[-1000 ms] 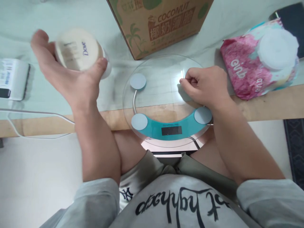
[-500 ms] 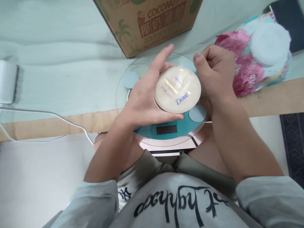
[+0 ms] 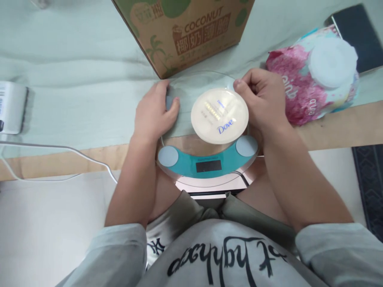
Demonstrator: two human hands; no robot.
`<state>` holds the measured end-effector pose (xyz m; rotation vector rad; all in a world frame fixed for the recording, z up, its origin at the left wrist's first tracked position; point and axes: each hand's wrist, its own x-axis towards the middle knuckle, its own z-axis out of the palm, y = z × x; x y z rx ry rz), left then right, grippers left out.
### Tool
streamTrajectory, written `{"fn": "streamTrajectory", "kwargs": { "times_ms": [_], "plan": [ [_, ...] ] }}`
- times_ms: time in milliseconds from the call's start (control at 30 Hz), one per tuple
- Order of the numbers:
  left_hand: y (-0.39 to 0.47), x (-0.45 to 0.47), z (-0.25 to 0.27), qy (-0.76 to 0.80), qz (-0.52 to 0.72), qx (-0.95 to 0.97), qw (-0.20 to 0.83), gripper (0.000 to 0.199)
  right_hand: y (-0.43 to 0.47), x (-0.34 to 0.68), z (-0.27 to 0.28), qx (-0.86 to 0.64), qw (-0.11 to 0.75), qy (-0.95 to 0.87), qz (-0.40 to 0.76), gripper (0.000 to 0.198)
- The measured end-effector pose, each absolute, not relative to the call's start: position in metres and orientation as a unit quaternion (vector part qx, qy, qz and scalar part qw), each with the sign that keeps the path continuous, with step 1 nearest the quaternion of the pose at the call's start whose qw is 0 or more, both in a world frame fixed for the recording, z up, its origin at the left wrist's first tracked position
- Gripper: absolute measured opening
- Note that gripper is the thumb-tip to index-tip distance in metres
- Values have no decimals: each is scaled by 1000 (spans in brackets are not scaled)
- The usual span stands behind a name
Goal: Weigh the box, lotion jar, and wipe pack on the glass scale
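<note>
A round clear-glass weighing scale (image 3: 206, 171) with a teal strip, a dark display and pale round pads juts over the table's front edge, above my thighs. On its glass lies a cream-coloured Dove jar (image 3: 220, 115), lid up. My left hand (image 3: 157, 109) is closed round the left rim, its thumb over a pad and its fingers partly hidden. Curled at the right rim, close beside the jar, my right hand (image 3: 263, 97) pinches the glass with the thumb on top.
Behind the scale stands a brown coconut carton (image 3: 197, 36). At right lie a pink-and-blue pouch (image 3: 295, 85) with a white cap and a dark flat device (image 3: 360, 36). To the left are a white box-shaped device (image 3: 13, 107) and a white cable (image 3: 68, 149) hanging over the wooden edge.
My left hand has let go of the Dove jar and moved left to the scale's rim. The jar now rests on the glass. My right hand keeps its grip.
</note>
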<state>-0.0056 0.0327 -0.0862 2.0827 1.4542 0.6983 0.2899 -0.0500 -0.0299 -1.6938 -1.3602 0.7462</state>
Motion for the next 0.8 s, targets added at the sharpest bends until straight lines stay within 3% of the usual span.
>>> {"fn": "streamTrajectory", "kwargs": {
  "times_ms": [200,267,333,467,533,667,733,800],
  "plan": [
    [18,0,-61,431,423,773,191,72,-51,286,-26,-687,406,-529,291,38],
    [7,4,-44,387,468,773,184,64,-51,285,-25,-690,404,-526,288,38],
    [-11,16,-30,318,469,795,217,60,-51,284,-23,-693,402,-524,288,38],
    [-46,50,-19,241,351,868,254,91,-53,283,-21,-697,402,-521,286,39],
    [-55,61,-19,243,329,884,225,95,-53,282,-21,-698,402,-520,284,40],
    [-38,52,-23,243,396,867,180,93,-52,285,-23,-692,397,-528,290,40],
    [-6,23,-32,260,444,844,152,116,-52,287,-24,-686,397,-534,295,42],
    [36,-21,-49,250,513,812,123,162,-51,289,-26,-681,398,-537,298,43]
  ]
}}
